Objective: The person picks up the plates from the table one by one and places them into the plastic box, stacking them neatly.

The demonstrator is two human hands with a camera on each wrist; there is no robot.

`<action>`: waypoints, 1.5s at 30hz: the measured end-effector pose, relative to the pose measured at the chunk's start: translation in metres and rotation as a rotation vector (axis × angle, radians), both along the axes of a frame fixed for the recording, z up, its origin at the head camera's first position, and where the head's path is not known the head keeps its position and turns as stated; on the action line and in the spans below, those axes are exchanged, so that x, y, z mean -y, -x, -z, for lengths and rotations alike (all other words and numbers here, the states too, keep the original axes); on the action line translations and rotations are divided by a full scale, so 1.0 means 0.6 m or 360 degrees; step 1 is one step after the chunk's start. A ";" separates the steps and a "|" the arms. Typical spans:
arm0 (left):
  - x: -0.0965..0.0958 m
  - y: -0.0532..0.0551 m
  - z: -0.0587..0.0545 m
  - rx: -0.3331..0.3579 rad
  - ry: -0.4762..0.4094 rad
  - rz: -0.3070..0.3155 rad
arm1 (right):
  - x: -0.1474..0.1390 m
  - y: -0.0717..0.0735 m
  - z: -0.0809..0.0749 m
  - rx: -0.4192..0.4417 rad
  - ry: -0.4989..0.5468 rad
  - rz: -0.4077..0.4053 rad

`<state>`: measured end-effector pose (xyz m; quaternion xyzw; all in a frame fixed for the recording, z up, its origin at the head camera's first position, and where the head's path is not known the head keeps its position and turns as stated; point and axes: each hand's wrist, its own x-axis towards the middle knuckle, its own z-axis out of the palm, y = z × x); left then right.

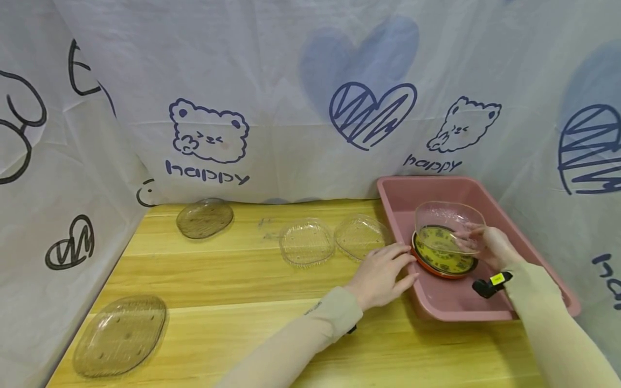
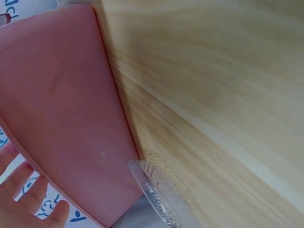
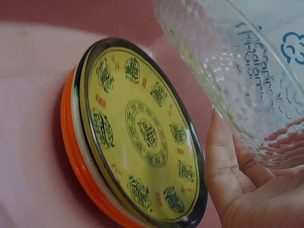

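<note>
From the head: the right hand (image 1: 495, 249) holds a clear bowl (image 1: 443, 229) by its right side. Fingers show through the glass, so the grip is closed on it. The bowl is over the pink tub (image 1: 466, 314). From that hand, it lies to the left. It looks wider from side to side than from front to back. A yellow plate (image 1: 440, 262) sits under it in the tub, a little nearer to the front. The left hand (image 1: 383, 275) is at the tub's left rim, on the far side of the bowl from the right hand. The right hand is the nearer one. On the wooden table (image 1: 252, 328) are two clear dishes, one (image 1: 306, 242) left of the other (image 1: 360, 237).

From the left wrist: the left fingers are apart and by the tub's rim, with nothing held in them. One clear dish is close to the tub wall.

From the right wrist: one finger lies along the outside of the bowl. A gap shows between the bowl and the yellow plate, so they look apart. The plate has an orange dish (image 3: 77, 161) below it.
</note>
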<state>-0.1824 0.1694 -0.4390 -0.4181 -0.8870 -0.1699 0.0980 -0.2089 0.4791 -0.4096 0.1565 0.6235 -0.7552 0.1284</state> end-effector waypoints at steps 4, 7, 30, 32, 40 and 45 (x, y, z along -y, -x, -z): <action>-0.001 0.001 -0.001 0.0000 0.0013 0.0003 | -0.009 0.000 0.008 -0.0004 -0.0097 -0.0031; -0.001 0.001 -0.001 -0.0006 0.0028 0.0009 | -0.015 0.001 0.014 -0.0002 -0.0144 -0.0053; 0.000 -0.001 -0.004 0.0027 0.0051 -0.0017 | -0.024 0.010 0.037 0.0008 -0.0390 -0.0227; 0.001 -0.001 -0.004 0.0024 0.0049 -0.0015 | -0.022 0.008 0.037 -0.0008 -0.0462 -0.0230; 0.001 -0.001 -0.005 0.0018 0.0046 -0.0004 | -0.017 0.001 0.037 -0.0081 -0.0976 -0.0186; 0.001 -0.002 -0.006 0.0012 0.0066 -0.0010 | -0.015 -0.004 0.036 -0.0135 -0.1399 -0.0154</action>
